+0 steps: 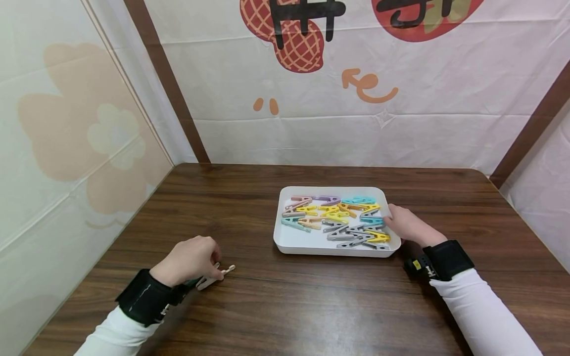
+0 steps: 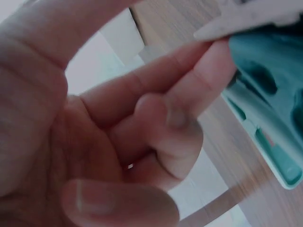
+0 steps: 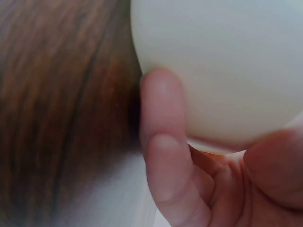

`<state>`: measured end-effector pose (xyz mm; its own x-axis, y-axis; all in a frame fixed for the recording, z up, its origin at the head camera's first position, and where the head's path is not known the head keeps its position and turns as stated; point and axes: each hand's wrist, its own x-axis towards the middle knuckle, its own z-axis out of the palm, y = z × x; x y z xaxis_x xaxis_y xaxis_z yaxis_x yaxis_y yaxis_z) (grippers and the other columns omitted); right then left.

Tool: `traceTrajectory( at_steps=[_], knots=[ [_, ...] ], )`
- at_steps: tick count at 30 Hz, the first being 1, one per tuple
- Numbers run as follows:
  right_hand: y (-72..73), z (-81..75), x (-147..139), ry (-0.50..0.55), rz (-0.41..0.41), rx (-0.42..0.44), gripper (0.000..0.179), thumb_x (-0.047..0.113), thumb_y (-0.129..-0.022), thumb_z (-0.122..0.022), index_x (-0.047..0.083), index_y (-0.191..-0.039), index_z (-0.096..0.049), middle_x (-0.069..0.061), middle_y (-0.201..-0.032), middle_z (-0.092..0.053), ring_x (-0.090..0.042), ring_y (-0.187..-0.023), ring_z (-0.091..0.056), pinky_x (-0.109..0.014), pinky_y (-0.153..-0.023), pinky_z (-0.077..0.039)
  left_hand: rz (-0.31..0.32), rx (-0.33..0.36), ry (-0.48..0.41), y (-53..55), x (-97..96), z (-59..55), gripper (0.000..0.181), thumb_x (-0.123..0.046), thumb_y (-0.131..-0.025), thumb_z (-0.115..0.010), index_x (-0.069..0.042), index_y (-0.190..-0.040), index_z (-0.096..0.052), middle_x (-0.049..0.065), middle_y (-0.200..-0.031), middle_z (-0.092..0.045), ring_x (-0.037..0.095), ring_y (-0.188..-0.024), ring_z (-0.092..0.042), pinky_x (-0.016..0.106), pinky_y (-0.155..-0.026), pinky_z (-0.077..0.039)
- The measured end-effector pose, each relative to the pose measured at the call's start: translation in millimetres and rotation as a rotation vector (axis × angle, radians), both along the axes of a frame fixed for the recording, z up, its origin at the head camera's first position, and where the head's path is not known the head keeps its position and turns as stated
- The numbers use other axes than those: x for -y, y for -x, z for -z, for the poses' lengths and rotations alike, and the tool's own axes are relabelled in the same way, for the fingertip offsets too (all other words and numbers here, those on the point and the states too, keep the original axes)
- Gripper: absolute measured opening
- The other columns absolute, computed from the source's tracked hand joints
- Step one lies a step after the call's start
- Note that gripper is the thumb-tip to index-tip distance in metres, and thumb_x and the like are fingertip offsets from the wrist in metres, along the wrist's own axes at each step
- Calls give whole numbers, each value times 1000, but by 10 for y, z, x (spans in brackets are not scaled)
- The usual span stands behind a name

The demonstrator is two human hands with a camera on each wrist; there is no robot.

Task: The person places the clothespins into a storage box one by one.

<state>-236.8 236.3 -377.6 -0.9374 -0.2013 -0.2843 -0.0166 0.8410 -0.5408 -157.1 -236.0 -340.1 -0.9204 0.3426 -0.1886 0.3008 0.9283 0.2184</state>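
Over the table's left part, my left hand (image 1: 191, 259) pinches clothespins between its thumb and fingers. A whitish clothespin (image 1: 208, 282) sticks out past the fingertips. In the left wrist view a teal clothespin (image 2: 251, 54) lies against the fingers, beside the whitish one (image 2: 255, 20), and a lighter green one (image 2: 284, 165) shows beyond it. My right hand (image 1: 411, 225) grips the right wall of a white tray (image 1: 307, 251). From the right wrist, one finger (image 3: 163, 104) presses along the tray's underside. Inside the tray lie several clothespins: purple (image 1: 327, 199), yellow (image 1: 338, 216), blue (image 1: 358, 200) and grey (image 1: 349, 237).
The brown wooden tabletop (image 1: 285, 301) carries the tray near its far right half. A white printed cloth (image 1: 311, 141) hangs behind the far edge, and another printed cloth (image 1: 53, 207) runs along the left side.
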Motion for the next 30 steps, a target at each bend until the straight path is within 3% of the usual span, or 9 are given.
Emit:
traceTrajectory(
  at_steps=[9, 16, 22, 30],
  knots=[
    [1, -11, -1, -6, -13, -9, 52, 12, -103, -40, -18, -141, -21, -34, -124, -47, -26, -84, -58, -33, -56, -48, -38, -73, 0, -71, -19, 44, 23, -20, -63, -87, -15, -72, -66, -8, -67, -55, 10, -58, -49, 33, -52, -43],
    [7, -4, 1, -7, -20, -27, 51, 11, -103, -39, -18, -142, -22, -34, -124, -48, -27, -85, -58, -33, -56, -47, -29, -53, -27, -54, -36, 6, 18, -20, -69, -83, -18, -68, -65, -8, -61, -51, 10, -55, -47, 30, -50, -38],
    [7, 0, -2, 1, -13, -14, 52, 12, -103, -39, -18, -141, -21, -33, -120, -50, -25, -81, -58, -33, -55, -48, -16, -79, -35, 48, -84, -113, 14, -24, -76, -78, -14, -80, -69, -6, -68, -52, 11, -60, -46, 30, -52, -38],
    [9, -11, 5, 1, -16, -17, 50, 11, -103, -39, -18, -140, -23, -31, -116, -52, -26, -84, -58, -32, -57, -47, 79, -188, -10, 238, -282, -330, 10, -22, -79, -74, -17, -77, -65, -8, -65, -50, 10, -58, -44, 29, -50, -33]
  ],
)
